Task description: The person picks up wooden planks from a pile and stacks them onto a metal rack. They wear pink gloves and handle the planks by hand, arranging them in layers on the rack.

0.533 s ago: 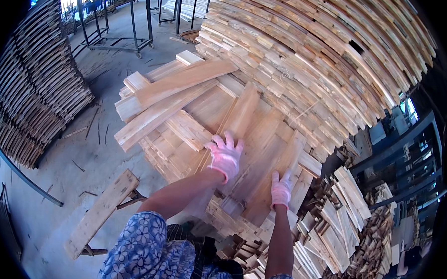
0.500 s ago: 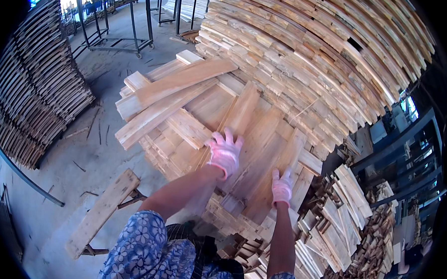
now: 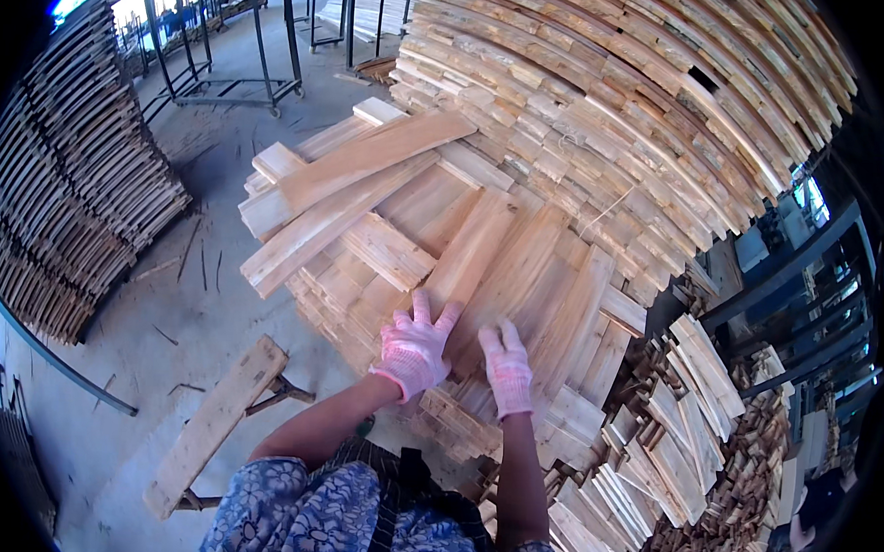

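Both gloved hands have drawn closer together since half a second ago, the right hand (image 3: pixel 507 368) shifting toward the left hand (image 3: pixel 415 346). Each lies flat, fingers spread and gripping nothing, on the low stack of boards (image 3: pixel 521 270) at the picture's centre. A tall board pile (image 3: pixel 617 106) rises at 1 o'clock; a wooden bench (image 3: pixel 214 424) stands at 8 o'clock.

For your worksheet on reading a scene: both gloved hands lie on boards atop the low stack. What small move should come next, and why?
Probably curl the left hand and right hand around the near end of the plank they rest on and lift it slightly. Both lie flat with fingers spread, gripping nothing, and that plank lies loose on the low stack.
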### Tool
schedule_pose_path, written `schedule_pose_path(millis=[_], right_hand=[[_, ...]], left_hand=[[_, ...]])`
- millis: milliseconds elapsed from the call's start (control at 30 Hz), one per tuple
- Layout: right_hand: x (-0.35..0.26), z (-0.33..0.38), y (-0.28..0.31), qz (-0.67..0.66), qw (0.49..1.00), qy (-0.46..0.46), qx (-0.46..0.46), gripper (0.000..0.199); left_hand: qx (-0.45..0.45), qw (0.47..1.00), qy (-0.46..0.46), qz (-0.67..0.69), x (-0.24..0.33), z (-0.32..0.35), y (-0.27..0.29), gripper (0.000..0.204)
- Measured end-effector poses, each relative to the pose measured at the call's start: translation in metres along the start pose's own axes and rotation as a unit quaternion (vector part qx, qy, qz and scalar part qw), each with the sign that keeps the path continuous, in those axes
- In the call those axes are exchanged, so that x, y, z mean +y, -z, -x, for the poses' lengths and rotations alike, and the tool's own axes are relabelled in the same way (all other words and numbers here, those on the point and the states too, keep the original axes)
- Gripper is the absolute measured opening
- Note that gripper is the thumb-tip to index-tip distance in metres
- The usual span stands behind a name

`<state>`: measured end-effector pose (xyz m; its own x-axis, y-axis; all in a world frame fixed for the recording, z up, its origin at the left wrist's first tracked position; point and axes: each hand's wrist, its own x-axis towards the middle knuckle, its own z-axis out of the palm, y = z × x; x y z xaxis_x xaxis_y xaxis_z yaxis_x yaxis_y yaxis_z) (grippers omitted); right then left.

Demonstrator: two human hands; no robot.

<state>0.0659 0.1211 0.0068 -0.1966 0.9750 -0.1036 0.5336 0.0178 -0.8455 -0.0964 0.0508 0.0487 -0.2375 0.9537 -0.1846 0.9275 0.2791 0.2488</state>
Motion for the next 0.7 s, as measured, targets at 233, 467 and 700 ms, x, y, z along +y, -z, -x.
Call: schedule_pose_path(millis=[233,467,700], right_hand=[[-0.019,-0.03,-0.026,-0.414,0.902,-0.113,0.045,0.074],[0.013,-0.004,0.089,-0.38,0.903,-0.07,0.186,0.06],[0.158,-0.012,0.214,-0.126,0.978,-0.07,0.15,0.062]], left_hand=[[-0.01,0.986,-0.136,0.093,0.013,0.013,0.024,0.078],[0.068,0.932,-0.314,0.166,0.023,-0.006,0.022,0.081],[0.001,0.995,-0.076,-0.059,-0.032,0.012,-0.028,0.086]])
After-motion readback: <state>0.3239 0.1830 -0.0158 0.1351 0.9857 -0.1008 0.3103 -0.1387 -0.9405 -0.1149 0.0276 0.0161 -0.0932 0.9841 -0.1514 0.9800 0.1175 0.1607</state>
